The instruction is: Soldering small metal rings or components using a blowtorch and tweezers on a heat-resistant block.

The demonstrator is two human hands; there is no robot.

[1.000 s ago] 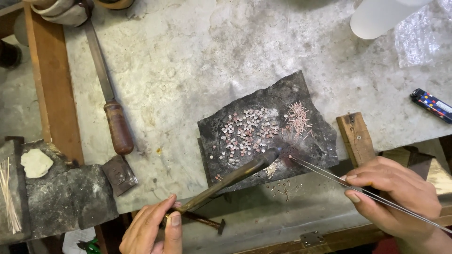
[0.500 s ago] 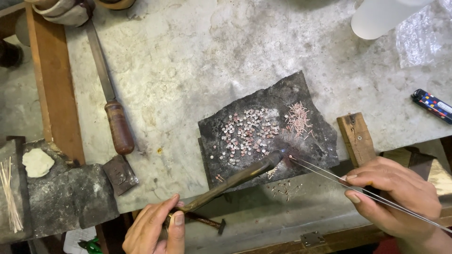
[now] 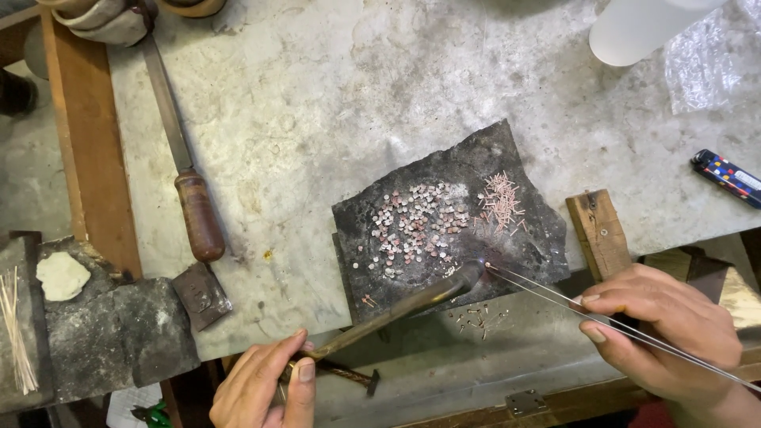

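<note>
Torch (image 3: 412, 305) tip blurs where tweezers (image 3: 555, 297) meet it

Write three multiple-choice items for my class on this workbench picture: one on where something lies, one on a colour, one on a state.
1. Where does the file with the brown wooden handle lie?
A. left of the dark slab
B. on the dark slab
C. in the right hand

2. What colour is the plastic cup at the top right?
A. red
B. white
C. black

3. What is the state of the torch held by the left hand?
A. lying unused on the bench
B. wrapped in cloth
C. pointed at the slab's front edge, glowing at its tip

Answers:
1 A, it rests on the grey bench well left of the dark slab.
2 B, it shows white.
3 C, its tip meets the thin tweezers from the right hand.
</note>
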